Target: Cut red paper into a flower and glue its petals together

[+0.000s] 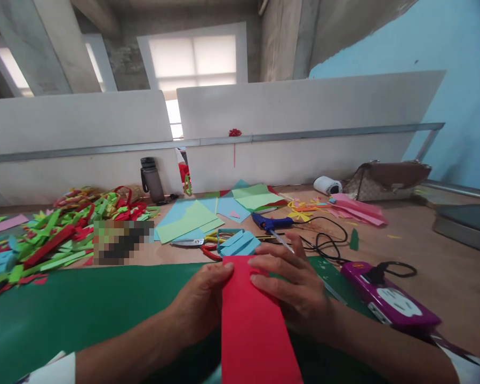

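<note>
A long strip of red paper (pixel 254 325) stretches from my hands down to the bottom edge of the view. My left hand (pixel 202 296) grips its left edge near the far end, thumb on top and the other fingers behind it. On the opposite edge, my right hand (pixel 296 285) lies with its fingers spread over the far right corner; its thumb is hidden. Just past the strip are folded light-blue paper pieces (pixel 240 244) and scissors with red handles (pixel 210 249). A blue glue gun (pixel 272 221) rests beyond my right hand.
Green sheet (pixel 84 298) covers the near table. Cut paper strips (pixel 52 240) heap at left, beside a grey bottle (pixel 151 181). Right of me sit a purple power strip (pixel 392 293), black cable (pixel 324 240) and pink paper (pixel 358 209). A handbag (pixel 388 181) stands at the back.
</note>
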`<action>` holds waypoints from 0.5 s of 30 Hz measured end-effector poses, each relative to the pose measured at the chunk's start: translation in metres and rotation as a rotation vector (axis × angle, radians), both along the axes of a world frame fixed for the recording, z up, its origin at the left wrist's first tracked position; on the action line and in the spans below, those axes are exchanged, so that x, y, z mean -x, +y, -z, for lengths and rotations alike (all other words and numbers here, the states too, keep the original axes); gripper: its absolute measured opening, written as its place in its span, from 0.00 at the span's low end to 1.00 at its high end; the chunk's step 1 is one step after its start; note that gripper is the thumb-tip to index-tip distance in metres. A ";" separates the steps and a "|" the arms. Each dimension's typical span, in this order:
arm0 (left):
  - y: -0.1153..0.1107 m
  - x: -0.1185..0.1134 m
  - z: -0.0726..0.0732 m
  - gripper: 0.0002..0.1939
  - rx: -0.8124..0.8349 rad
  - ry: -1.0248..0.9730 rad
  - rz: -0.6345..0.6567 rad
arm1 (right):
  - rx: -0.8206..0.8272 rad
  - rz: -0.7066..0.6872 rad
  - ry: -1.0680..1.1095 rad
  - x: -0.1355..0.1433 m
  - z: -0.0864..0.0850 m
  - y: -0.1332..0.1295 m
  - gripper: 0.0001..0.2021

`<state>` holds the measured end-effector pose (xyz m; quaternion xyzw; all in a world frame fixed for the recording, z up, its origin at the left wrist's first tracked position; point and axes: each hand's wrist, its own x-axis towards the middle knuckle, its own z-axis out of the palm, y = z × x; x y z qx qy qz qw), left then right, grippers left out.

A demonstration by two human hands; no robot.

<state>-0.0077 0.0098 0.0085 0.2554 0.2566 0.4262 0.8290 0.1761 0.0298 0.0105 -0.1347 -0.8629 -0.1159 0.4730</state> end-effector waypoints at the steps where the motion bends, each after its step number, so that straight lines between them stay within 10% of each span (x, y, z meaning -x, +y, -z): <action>1: -0.001 -0.001 0.001 0.10 -0.012 -0.003 -0.035 | -0.017 -0.004 -0.011 0.001 0.001 0.000 0.08; 10: 0.003 -0.003 0.000 0.10 -0.021 0.027 -0.151 | -0.122 -0.121 -0.252 0.006 0.002 -0.002 0.09; 15: 0.003 -0.005 -0.006 0.10 -0.041 0.093 -0.215 | 0.217 -0.300 -0.119 0.010 0.004 -0.006 0.12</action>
